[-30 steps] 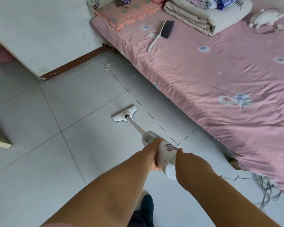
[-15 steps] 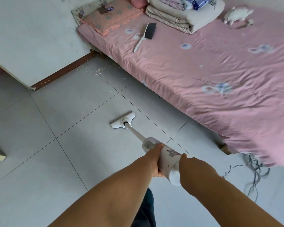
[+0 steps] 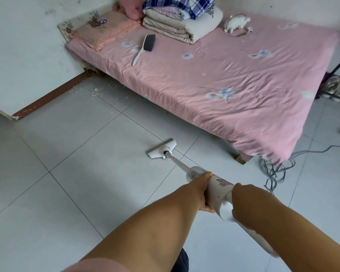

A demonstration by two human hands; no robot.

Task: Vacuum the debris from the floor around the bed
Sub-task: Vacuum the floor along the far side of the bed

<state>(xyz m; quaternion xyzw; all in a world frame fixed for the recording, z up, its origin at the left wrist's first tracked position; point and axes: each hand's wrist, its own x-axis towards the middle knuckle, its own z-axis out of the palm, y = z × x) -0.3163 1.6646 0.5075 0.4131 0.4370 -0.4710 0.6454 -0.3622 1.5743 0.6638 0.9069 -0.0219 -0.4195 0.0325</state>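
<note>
Left hand, right hand clamped on stick vacuum. Floor head well short of debris. Risk: cable tangle beside bed snagging.

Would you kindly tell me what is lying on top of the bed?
On the bed: a brush, folded quilts under a plaid blanket, a pillow and a white toy. Anything beneath the quilts is covered.

home bedroom: pink-sheeted bed, folded quilts, tiled floor.
</note>
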